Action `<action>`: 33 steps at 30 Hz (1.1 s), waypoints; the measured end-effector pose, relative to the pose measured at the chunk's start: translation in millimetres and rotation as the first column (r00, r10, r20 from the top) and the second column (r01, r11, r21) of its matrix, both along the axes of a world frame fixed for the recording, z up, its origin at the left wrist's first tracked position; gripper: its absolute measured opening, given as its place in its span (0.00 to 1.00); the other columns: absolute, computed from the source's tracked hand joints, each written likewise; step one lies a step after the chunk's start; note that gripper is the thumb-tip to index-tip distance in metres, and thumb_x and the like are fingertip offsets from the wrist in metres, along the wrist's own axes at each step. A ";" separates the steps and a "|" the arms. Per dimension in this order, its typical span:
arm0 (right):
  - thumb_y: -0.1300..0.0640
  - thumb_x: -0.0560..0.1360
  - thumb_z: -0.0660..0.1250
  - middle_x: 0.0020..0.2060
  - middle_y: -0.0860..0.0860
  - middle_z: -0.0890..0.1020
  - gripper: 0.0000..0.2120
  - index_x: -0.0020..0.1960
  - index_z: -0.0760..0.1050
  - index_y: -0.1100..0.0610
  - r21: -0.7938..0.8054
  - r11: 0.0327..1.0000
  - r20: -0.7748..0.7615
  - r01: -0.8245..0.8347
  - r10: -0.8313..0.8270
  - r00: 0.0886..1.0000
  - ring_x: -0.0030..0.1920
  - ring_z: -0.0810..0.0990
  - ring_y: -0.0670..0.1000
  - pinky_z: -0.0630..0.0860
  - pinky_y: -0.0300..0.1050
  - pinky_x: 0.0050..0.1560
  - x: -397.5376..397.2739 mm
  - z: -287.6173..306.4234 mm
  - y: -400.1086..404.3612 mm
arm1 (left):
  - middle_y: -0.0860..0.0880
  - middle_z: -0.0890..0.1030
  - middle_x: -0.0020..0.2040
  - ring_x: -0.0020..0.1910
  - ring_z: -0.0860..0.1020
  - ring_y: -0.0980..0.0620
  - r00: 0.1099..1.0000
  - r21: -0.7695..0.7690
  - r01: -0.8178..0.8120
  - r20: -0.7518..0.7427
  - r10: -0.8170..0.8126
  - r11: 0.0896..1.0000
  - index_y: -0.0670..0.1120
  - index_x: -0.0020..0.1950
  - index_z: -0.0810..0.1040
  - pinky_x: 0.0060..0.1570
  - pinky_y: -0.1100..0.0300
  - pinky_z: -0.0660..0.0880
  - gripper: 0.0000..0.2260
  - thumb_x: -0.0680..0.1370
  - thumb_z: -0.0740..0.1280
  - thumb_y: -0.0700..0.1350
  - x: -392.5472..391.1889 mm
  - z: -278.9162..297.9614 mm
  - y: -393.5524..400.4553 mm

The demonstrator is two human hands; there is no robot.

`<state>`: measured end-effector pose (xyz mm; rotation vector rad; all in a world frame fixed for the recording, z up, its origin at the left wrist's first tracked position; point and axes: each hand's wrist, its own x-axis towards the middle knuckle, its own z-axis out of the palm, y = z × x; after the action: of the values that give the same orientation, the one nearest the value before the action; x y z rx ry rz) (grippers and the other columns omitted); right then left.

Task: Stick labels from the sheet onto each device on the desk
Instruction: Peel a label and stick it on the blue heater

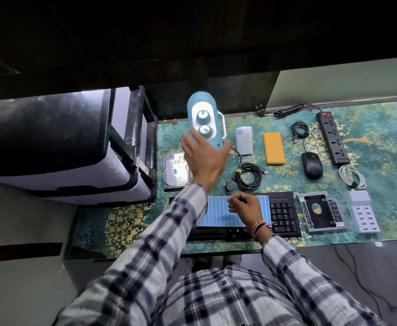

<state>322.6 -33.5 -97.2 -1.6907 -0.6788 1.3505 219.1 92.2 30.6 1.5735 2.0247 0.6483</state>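
Note:
My left hand (204,158) grips the lower end of a blue and white device with two round knobs (203,114) and holds it tilted above the back left of the desk. A blue striped label sheet (216,214) lies on the black keyboard (284,215) at the front. With curled fingers, my right hand (246,208) pinches a label at the sheet's upper edge. A hard drive (175,171) with a small blue label lies under my left wrist.
On the green patterned mat (381,128) lie a white adapter (244,140), orange power bank (274,148), mouse (312,164), power strip (332,137), drive caddy (321,211), grey port hub (362,211) and coiled cables (249,176). Stacked drawers (51,142) stand left.

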 end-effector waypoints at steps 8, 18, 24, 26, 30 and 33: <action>0.63 0.76 0.69 0.35 0.58 0.81 0.07 0.43 0.80 0.69 -0.008 1.000 0.003 0.019 -0.019 1.000 0.37 0.81 0.54 0.84 0.50 0.43 23.4 5.6 -1.9 | 0.29 0.58 0.75 0.67 0.70 0.30 0.991 -0.265 -0.131 -0.073 0.116 0.955 0.44 0.81 0.37 0.63 0.37 0.71 0.66 0.61 0.83 0.55 19.5 3.1 48.1; 0.64 0.76 0.69 0.34 0.57 0.82 0.06 0.41 0.82 0.63 0.020 0.994 -0.046 0.103 -0.102 0.994 0.37 0.81 0.54 0.83 0.48 0.43 57.4 21.3 29.5 | 0.44 0.78 0.61 0.58 0.78 0.42 0.958 -0.296 -0.227 0.104 0.267 0.928 0.42 0.67 0.68 0.53 0.44 0.81 0.53 0.49 0.83 0.60 -11.5 -6.0 41.7; 0.64 0.75 0.69 0.34 0.56 0.82 0.05 0.44 0.82 0.66 0.106 0.980 -0.112 0.169 -0.157 0.981 0.35 0.80 0.53 0.83 0.49 0.43 75.4 41.5 64.0 | 0.44 0.86 0.51 0.47 0.85 0.46 0.766 -0.227 -0.239 0.554 0.327 0.944 0.39 0.56 0.80 0.42 0.52 0.84 0.30 0.57 0.85 0.40 -69.6 -12.5 9.5; 0.63 0.75 0.69 0.35 0.59 0.82 0.07 0.46 0.81 0.69 0.128 0.978 -0.120 0.163 -0.148 0.982 0.35 0.80 0.54 0.82 0.52 0.43 76.5 46.5 74.4 | 0.41 0.86 0.52 0.48 0.85 0.43 0.657 -0.239 -0.234 0.676 0.334 0.942 0.35 0.57 0.81 0.42 0.51 0.84 0.25 0.62 0.83 0.37 -89.7 -12.5 -4.6; 0.62 0.74 0.70 0.34 0.58 0.82 0.06 0.44 0.82 0.66 0.164 0.973 -0.091 0.159 -0.146 0.985 0.34 0.79 0.53 0.81 0.53 0.41 74.6 57.9 99.8 | 0.40 0.84 0.58 0.50 0.84 0.43 0.501 -0.261 -0.203 0.801 0.329 0.944 0.33 0.62 0.80 0.41 0.49 0.83 0.25 0.67 0.80 0.39 -111.7 -22.2 -20.5; 0.53 0.71 0.70 0.34 0.53 0.83 0.08 0.39 0.83 0.57 0.239 0.963 0.053 0.125 -0.141 0.989 0.35 0.79 0.50 0.81 0.51 0.41 70.8 60.9 119.6 | 0.43 0.85 0.58 0.50 0.83 0.46 0.394 -0.311 -0.150 0.851 0.346 0.938 0.38 0.62 0.82 0.40 0.53 0.83 0.28 0.64 0.79 0.44 -115.0 -26.9 -30.0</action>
<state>393.4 86.0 -36.3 -1.5680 -0.7214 1.0767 104.1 62.2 3.7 0.5053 1.3682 1.0853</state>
